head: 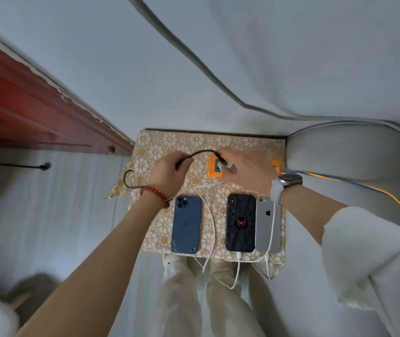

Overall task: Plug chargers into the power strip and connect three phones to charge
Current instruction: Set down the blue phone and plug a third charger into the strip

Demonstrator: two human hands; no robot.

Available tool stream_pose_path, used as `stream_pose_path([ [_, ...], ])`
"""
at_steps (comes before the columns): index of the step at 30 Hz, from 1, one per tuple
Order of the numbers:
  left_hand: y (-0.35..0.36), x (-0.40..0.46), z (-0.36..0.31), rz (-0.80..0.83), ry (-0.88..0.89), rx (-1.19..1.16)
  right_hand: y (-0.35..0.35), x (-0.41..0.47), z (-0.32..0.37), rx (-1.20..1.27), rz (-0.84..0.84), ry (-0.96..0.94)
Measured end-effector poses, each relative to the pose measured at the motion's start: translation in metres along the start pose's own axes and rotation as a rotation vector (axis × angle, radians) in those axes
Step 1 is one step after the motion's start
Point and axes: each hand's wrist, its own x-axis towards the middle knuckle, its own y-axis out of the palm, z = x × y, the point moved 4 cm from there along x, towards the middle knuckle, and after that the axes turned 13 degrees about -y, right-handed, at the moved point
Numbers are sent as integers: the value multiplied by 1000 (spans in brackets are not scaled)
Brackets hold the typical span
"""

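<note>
An orange power strip (212,172) lies at the back of a small table with a gold floral cloth (247,144), mostly under my right hand (247,170). That hand grips a white charger (228,165) at the strip. My left hand (169,173) pinches a black cable (201,152) that arcs to the charger. Three phones lie face down in front: a blue one (186,224) on the left, a black one with a red spider (240,222), and a silver one (267,224). White cables (238,266) run from the black and silver phones over the front edge.
A grey sofa arm (349,161) borders the table on the right, with a blue and yellow cord (354,183) running across it from the strip. A red wooden frame (36,105) stands to the left. My legs (208,300) are under the front edge.
</note>
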Motion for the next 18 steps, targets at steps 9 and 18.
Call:
stream_pose_path([
  [9,-2,-22,58,-119,-233,-42,2,3,-41,290,-107,196],
  [18,-8,-13,48,-327,-378,-198,16,13,-39,421,-124,218],
])
